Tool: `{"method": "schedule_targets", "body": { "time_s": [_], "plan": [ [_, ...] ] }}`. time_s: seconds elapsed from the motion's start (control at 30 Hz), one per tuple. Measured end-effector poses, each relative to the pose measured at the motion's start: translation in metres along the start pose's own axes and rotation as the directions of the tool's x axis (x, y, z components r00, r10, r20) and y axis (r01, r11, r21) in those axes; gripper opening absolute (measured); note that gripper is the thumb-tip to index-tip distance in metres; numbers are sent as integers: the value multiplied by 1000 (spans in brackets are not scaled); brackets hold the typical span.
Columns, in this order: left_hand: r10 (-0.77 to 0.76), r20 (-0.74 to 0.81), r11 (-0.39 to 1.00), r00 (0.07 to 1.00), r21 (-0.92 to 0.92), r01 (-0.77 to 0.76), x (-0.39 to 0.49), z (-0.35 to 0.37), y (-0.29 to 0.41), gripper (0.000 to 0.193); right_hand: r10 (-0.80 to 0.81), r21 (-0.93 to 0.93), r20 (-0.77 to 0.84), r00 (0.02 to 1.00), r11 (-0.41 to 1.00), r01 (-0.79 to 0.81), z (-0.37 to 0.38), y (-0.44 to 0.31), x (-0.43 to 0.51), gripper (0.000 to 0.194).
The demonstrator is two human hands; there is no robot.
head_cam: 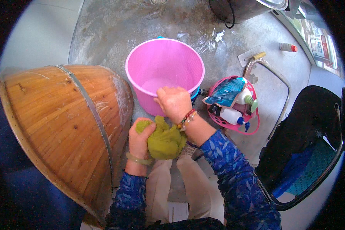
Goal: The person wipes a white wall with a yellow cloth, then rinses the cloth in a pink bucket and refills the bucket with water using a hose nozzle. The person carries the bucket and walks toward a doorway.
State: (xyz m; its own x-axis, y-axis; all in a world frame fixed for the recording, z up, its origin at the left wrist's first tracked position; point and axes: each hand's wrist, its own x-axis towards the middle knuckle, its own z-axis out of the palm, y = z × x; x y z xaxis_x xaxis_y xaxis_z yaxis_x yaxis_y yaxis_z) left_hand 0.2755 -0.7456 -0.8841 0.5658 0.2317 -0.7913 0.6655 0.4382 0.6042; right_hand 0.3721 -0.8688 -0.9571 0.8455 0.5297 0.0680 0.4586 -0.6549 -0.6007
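A yellow-green cloth (pixel 165 143) is bunched up in my left hand (pixel 141 135), whose fingers are closed round one end of it. Above the cloth, my right hand (pixel 174 104) has its fingers on or just over the near rim of a pink plastic bucket (pixel 164 63). Whether that hand holds the rim or some of the cloth cannot be told, as its palm side is hidden. The inside of the bucket looks bare. A beaded bracelet (pixel 187 118) is on my right wrist and a pale bangle (pixel 138 158) on my left.
A large wooden tub (pixel 66 115) with a metal band stands at left. To the right are a pink basket (pixel 230 125) of bottles and packs, a trowel (pixel 250 56), a bottle (pixel 288 47) and a metal-framed chair (pixel 337 161). A dark metal container (pixel 241 11) stands on the wet floor beyond.
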Motion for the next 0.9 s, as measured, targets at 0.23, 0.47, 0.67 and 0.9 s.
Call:
{"method": "schedule_targets", "body": {
  "time_s": [0.23,0.47,0.67,0.9],
  "plan": [
    [-16,-13,999,1000,35,16,-9,-13,-17,11,-145,15,71,987,989,144,22,-17,-34,10],
    [148,-7,948,989,287,-140,-11,-16,-21,13,-157,-18,63,986,987,159,22,-17,-44,6],
    [117,-18,942,993,317,-106,-18,-19,-22,13,-137,-26,-16,991,990,136,15,-15,-26,17],
    [104,-39,958,994,273,-89,-25,-22,-24,13,-73,64,-30,997,995,75,6,-19,-22,26]
  ]
}}
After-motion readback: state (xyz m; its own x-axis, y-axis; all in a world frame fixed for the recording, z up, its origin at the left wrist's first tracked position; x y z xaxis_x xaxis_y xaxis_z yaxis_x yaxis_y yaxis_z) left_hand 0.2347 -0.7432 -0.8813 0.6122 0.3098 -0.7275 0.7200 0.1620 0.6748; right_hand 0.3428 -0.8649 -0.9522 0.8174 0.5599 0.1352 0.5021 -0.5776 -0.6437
